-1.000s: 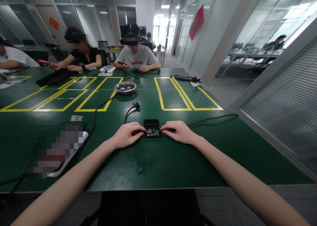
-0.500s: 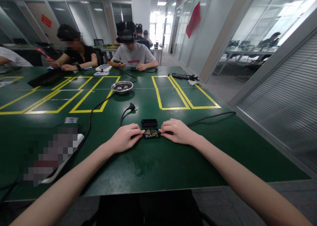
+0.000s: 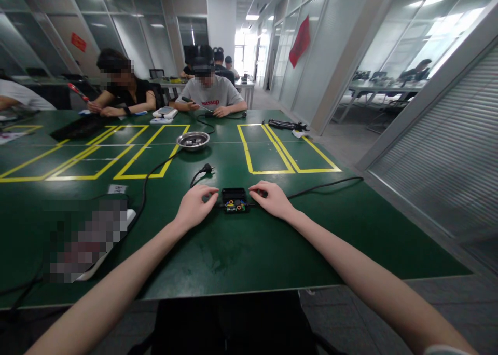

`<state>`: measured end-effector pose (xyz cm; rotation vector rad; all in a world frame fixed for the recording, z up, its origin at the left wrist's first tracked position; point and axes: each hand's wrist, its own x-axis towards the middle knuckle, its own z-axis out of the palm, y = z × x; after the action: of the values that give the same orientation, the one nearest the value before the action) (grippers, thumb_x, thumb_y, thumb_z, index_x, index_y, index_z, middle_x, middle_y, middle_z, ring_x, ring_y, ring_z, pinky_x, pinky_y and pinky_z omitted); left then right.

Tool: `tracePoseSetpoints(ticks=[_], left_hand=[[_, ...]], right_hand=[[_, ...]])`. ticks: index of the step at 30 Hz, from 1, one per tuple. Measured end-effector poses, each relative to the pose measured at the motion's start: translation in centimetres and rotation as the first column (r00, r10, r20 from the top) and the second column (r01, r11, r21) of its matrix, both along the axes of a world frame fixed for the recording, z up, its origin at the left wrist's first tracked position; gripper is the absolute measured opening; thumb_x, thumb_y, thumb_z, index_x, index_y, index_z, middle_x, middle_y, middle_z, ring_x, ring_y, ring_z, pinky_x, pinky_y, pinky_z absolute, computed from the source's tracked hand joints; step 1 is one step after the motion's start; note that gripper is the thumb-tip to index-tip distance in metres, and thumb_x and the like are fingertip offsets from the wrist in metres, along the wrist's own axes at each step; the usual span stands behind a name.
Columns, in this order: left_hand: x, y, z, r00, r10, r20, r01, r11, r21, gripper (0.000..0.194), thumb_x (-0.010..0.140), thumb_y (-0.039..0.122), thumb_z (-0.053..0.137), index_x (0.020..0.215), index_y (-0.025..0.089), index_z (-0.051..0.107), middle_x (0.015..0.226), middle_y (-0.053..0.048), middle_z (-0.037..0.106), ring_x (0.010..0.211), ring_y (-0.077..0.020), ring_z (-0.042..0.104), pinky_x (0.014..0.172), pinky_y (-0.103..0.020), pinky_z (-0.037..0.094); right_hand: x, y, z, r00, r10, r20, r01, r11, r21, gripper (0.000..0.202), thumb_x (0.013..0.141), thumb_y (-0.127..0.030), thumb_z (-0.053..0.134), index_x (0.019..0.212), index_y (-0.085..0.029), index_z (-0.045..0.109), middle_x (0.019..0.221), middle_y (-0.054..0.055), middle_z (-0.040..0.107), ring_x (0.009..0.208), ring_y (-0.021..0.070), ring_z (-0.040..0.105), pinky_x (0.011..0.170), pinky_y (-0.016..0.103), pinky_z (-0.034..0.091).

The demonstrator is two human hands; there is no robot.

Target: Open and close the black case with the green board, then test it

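Note:
A small black plastic case half holding a circuit board (image 3: 235, 206) with orange ring coils lies on the green table in front of me. Right behind it is the empty black cover (image 3: 234, 194). My left hand (image 3: 195, 205) hovers beside the left end of the board, thumb and fingers apart, with nothing in it. On the other side, my right hand (image 3: 273, 201) is near the cover's right edge, also holding nothing, its thumb and fingers apart. A black cable (image 3: 327, 187) runs out to the right from behind my right hand.
A power plug (image 3: 207, 168) on a black cord lies beyond my left hand. Farther back stands a metal bowl (image 3: 193, 141) with small metal parts. A pixelated phone-like device (image 3: 93, 241) rests at left. Yellow tape (image 3: 272, 172) marks the table; co-workers sit opposite.
Both hands have let go of the circuit board's ends and drawn slightly outward and away from me. The board now sits closer against the cover. The camera view has shifted a little.

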<state>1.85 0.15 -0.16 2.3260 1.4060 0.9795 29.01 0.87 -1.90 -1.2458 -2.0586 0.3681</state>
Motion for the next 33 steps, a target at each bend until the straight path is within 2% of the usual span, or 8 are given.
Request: tracePoseSetpoints(ticks=[3, 5, 8, 10, 15, 21, 33], left_hand=[[0.69, 0.39, -0.03, 0.999, 0.04, 0.001, -0.04, 0.993, -0.113, 0.024, 0.09, 0.033, 0.063, 0.096, 0.019, 0.082, 0.092, -0.008, 0.079, 0.089, -0.0254, 0.071, 0.085, -0.037, 0.056], [0.92, 0.49, -0.02, 0.997, 0.056, 0.056, -0.045, 0.981, -0.187, 0.023, 0.088, 0.033, 0.065, 0.096, 0.02, 0.083, 0.097, -0.007, 0.081, 0.093, -0.0256, 0.073, 0.088, -0.036, 0.057], [0.94, 0.45, 0.01, 0.983, 0.056, 0.174, 0.004, 0.946, -0.325, 0.024, 0.085, 0.033, 0.068, 0.099, 0.02, 0.082, 0.099, -0.006, 0.082, 0.093, -0.025, 0.076, 0.087, -0.034, 0.059], [0.91, 0.38, -0.03, 0.971, 0.062, 0.231, 0.026, 0.933, -0.359, 0.024, 0.082, 0.032, 0.07, 0.099, 0.019, 0.082, 0.096, -0.006, 0.082, 0.09, -0.0247, 0.076, 0.085, -0.034, 0.059], [0.93, 0.35, -0.37, 0.95, 0.064, 0.305, 0.037, 0.948, -0.315, 0.025, 0.08, 0.032, 0.071, 0.098, 0.016, 0.08, 0.087, -0.006, 0.081, 0.083, -0.0237, 0.076, 0.079, -0.034, 0.058], [0.77, 0.38, -0.48, 0.943, 0.03, 0.331, 0.064, 0.961, -0.269, 0.024, 0.081, 0.033, 0.071, 0.096, 0.017, 0.079, 0.085, -0.006, 0.081, 0.079, -0.0226, 0.075, 0.073, -0.032, 0.057], [0.85, 0.27, -0.29, 0.941, 0.014, 0.339, 0.074, 0.967, -0.243, 0.019, 0.081, 0.031, 0.071, 0.091, 0.016, 0.078, 0.083, -0.005, 0.079, 0.076, -0.0206, 0.072, 0.073, -0.031, 0.056]], right_hand=[[-0.51, 0.43, -0.3, 0.999, -0.034, -0.036, 0.031, 0.996, -0.081, 0.015, 0.09, -0.028, 0.069, 0.094, -0.019, 0.081, 0.083, 0.005, 0.071, 0.07, 0.0174, 0.062, 0.068, 0.031, 0.047], [-0.74, 0.46, -0.45, 0.995, -0.029, -0.093, 0.017, 0.992, -0.129, 0.017, 0.089, -0.03, 0.07, 0.094, -0.019, 0.081, 0.081, 0.005, 0.072, 0.068, 0.0175, 0.062, 0.067, 0.031, 0.048], [-0.93, 0.43, -0.7, 0.974, -0.043, -0.222, -0.007, 0.976, -0.22, 0.017, 0.084, -0.031, 0.073, 0.091, -0.018, 0.08, 0.078, 0.004, 0.074, 0.068, 0.0178, 0.064, 0.068, 0.031, 0.051], [-0.98, 0.47, -0.84, 0.948, -0.06, -0.314, -0.028, 0.963, -0.267, 0.017, 0.081, -0.032, 0.075, 0.089, -0.017, 0.078, 0.078, 0.004, 0.075, 0.068, 0.0177, 0.065, 0.068, 0.031, 0.053], [-0.91, 0.41, -0.67, 0.908, -0.048, -0.416, -0.073, 0.96, -0.271, 0.023, 0.076, -0.038, 0.076, 0.086, -0.017, 0.074, 0.076, 0.003, 0.074, 0.068, 0.017, 0.064, 0.068, 0.031, 0.054], [-0.82, -0.11, -0.12, 0.913, -0.015, -0.408, -0.09, 0.967, -0.237, 0.024, 0.084, -0.042, 0.069, 0.082, -0.018, 0.071, 0.075, 0.003, 0.071, 0.068, 0.0168, 0.061, 0.065, 0.032, 0.051], [-1.05, 0.2, -0.37, 0.904, -0.013, -0.427, -0.083, 0.975, -0.205, 0.021, 0.084, -0.039, 0.068, 0.08, -0.018, 0.07, 0.075, 0.003, 0.07, 0.068, 0.0168, 0.061, 0.066, 0.031, 0.05]])
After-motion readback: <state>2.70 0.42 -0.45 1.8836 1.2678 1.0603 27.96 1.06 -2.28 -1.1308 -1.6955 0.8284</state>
